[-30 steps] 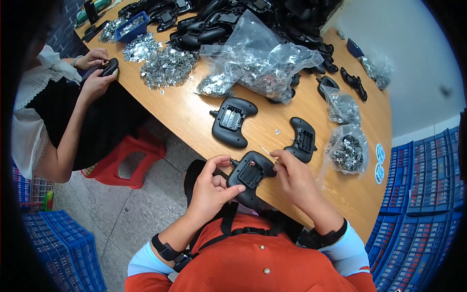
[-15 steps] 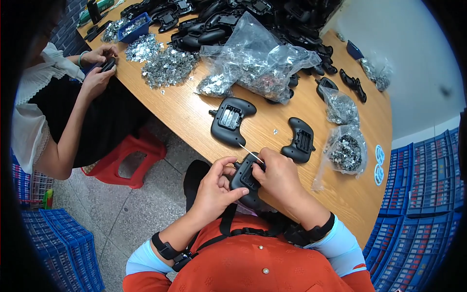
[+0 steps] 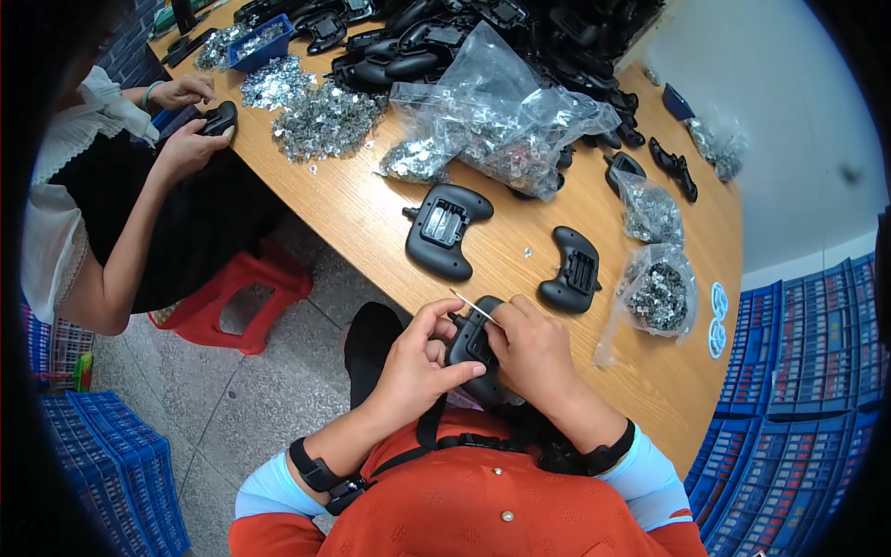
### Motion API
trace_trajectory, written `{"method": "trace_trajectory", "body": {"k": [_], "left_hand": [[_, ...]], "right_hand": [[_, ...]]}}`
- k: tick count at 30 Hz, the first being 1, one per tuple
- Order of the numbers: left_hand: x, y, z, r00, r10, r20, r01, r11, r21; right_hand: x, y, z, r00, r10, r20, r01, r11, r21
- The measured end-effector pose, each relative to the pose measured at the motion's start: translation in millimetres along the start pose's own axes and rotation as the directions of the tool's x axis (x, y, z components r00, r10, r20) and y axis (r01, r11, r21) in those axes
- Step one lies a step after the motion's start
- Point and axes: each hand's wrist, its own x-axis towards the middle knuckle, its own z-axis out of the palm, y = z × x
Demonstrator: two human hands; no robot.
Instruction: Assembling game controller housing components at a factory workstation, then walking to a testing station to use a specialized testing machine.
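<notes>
My left hand (image 3: 416, 364) is closed round the left side of a black game controller (image 3: 470, 342), its thumb along the near edge. The controller's back faces up, with an open battery bay. My right hand (image 3: 536, 360) pinches a thin pale stick-like tool (image 3: 475, 305) over the right part of the controller, one end pointing up and left. Whether the tool's other end touches the bay is hidden by my fingers. Beyond my hands lie a controller with shiny metal in its bay (image 3: 441, 229) and, to the right, another with a dark bay (image 3: 570, 269).
Loose metal pieces (image 3: 329, 128) are heaped on the wooden table (image 3: 362, 246). Clear bags of parts (image 3: 657, 292) lie right and centre. Many black controllers (image 3: 418, 56) pile up behind. At left a co-worker's hands (image 3: 190, 130) hold a controller, beside a red stool (image 3: 237, 302). Blue crates (image 3: 821, 371) stand right.
The tool's visible tip has dropped back from the table controller toward my hands, and my right hand has shifted slightly. The co-worker's hands have moved apart, showing more of their controller.
</notes>
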Motion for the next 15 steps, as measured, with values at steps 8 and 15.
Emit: {"method": "trace_trajectory", "body": {"k": [8,15], "left_hand": [[-0.9,13.6,-1.3,0.997,-0.040,-0.071,0.037,0.998,-0.041],[4.6,30.4,-1.0,0.992,-0.096,-0.087,0.099,0.994,0.035]], "right_hand": [[-2.9,21.7,-4.8,0.975,0.224,-0.002,-0.205,0.898,0.388],[-29.5,11.0,-46.7,0.995,-0.090,0.051,0.081,0.983,0.166]]}}
